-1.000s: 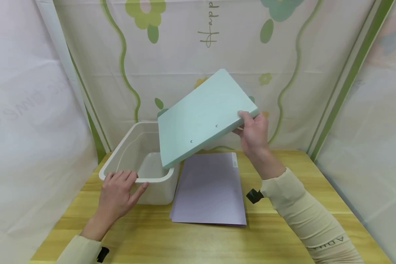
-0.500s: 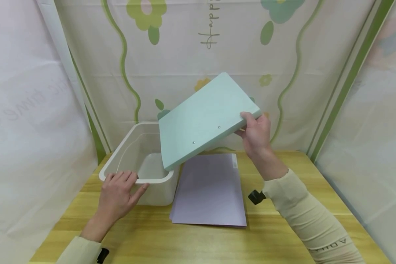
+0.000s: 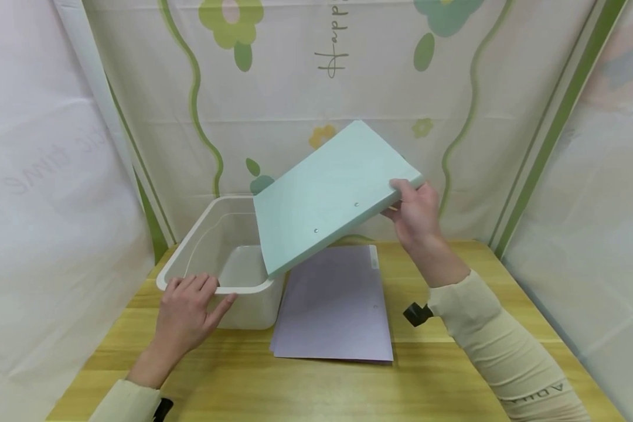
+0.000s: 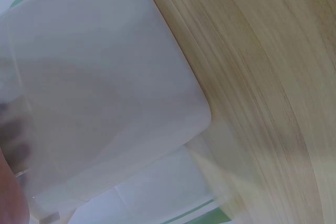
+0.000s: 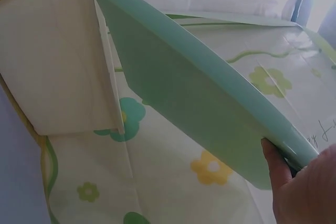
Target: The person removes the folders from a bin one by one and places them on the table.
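A mint-green ring binder [image 3: 327, 187] with two metal rivets near its spine hangs tilted in the air, its lower left corner over the bin's right rim. My right hand [image 3: 421, 215] grips it at the right corner, thumb on the upper cover and fingers underneath. In the right wrist view the binder [image 5: 184, 87] shows its spine and underside. My left hand [image 3: 187, 310] holds the near rim of a white plastic bin [image 3: 250, 310], fingers curled over the edge and thumb along the outside. The bin's wall [image 4: 115, 93] fills much of the left wrist view.
Right of the bin, purple folders [image 3: 332, 316] lie stacked on the wooden table [image 3: 316, 390], partly beneath the raised binder. A flower-patterned curtain [image 3: 295, 94] hangs behind the table, with pale sheets on both sides.
My right hand has shifted slightly right and down with the binder. The left hand keeps its place on the bin's rim.
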The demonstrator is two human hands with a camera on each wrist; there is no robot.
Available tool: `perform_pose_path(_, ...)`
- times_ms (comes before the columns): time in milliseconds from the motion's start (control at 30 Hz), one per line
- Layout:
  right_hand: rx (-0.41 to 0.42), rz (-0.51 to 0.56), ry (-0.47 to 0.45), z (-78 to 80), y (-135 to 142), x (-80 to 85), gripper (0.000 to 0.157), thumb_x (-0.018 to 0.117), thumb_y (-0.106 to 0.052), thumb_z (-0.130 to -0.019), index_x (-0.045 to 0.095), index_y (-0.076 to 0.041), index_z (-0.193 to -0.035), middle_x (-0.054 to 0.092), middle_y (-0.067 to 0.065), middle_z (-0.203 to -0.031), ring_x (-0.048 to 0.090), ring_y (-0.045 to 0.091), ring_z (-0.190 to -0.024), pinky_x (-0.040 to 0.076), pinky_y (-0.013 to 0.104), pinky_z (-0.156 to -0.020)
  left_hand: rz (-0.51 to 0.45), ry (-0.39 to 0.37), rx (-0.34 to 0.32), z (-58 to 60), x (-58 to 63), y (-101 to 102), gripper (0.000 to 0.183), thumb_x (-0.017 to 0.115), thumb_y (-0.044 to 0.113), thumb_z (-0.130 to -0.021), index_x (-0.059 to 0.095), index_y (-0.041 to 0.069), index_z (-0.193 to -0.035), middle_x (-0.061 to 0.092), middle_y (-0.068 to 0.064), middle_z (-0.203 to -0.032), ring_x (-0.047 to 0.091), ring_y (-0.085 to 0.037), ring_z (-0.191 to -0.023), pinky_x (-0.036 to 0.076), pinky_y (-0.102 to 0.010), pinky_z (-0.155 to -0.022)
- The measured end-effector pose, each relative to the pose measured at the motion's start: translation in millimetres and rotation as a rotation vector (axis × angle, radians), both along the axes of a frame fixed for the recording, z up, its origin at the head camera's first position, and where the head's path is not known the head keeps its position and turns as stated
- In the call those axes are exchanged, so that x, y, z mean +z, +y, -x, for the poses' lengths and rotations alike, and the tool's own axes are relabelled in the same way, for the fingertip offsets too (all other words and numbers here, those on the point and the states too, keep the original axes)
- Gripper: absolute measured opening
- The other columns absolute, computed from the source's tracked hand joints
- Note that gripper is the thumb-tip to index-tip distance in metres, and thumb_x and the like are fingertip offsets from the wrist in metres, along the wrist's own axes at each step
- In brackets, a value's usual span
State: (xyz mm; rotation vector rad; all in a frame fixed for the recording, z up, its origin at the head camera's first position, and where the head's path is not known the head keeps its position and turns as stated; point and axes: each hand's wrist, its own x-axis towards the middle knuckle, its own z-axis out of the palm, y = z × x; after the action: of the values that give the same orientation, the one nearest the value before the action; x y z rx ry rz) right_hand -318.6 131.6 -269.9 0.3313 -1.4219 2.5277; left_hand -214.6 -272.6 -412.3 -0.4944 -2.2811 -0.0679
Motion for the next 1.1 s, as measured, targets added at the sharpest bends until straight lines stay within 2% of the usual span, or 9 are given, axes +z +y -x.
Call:
perform_pose_path(300, -0.004, -0.023, -0.015, 0.8, 6.3, -1.7, 0.037, 0.05, -0.001, -0.091, 0.048, -0.001, -0.128, 0.054, 0.017, -0.123, 0.061, 0.028, -0.103, 0.051, 0.047, -0.076, 0.002, 0.003, 0.0, 0.6, -0.9, -1.7, 0.044, 0.052, 0.057, -0.086, 0.05, 0.013, -0.079, 0.049, 0.001, -0.072, 0.049, -0.023, -0.065, 0.037, -0.044, -0.068)
perform_pose_path(600, 0.007, -0.008, -0.037, 2.5, 15.2, -2.1, 0.04, 0.049, -0.002, -0.092, 0.042, -0.001, -0.131, 0.047, 0.015, -0.131, 0.055, 0.03, -0.113, 0.041, 0.057, -0.089, -0.005, 0.007, -0.012, 1.6, -1.0, -1.6, 0.043, 0.052, 0.056, -0.087, 0.05, 0.014, -0.079, 0.05, 0.001, -0.073, 0.049, -0.023, -0.066, 0.037, -0.043, -0.068)
perform_pose_path(867, -0.009, 0.018, -0.065, 4.3, 23.0, -0.9, 0.041, 0.051, -0.003, -0.092, 0.041, -0.002, -0.132, 0.046, 0.015, -0.132, 0.054, 0.03, -0.115, 0.041, 0.055, -0.091, -0.001, 0.014, -0.014, 2.2, -2.0, -1.4, 0.044, 0.051, 0.057, -0.087, 0.05, 0.014, -0.079, 0.049, 0.002, -0.072, 0.048, -0.022, -0.065, 0.037, -0.043, -0.068)
perform_pose_path(1100, 0.008, 0.037, -0.08, 5.9, 30.0, 2.3, 0.043, 0.053, -0.004, -0.092, 0.039, -0.002, -0.133, 0.044, 0.015, -0.134, 0.052, 0.031, -0.116, 0.039, 0.054, -0.093, 0.003, 0.023, -0.012, 2.7, -2.9, -0.4, 0.044, 0.05, 0.057, -0.087, 0.05, 0.014, -0.079, 0.05, 0.002, -0.072, 0.049, -0.022, -0.065, 0.037, -0.043, -0.067)
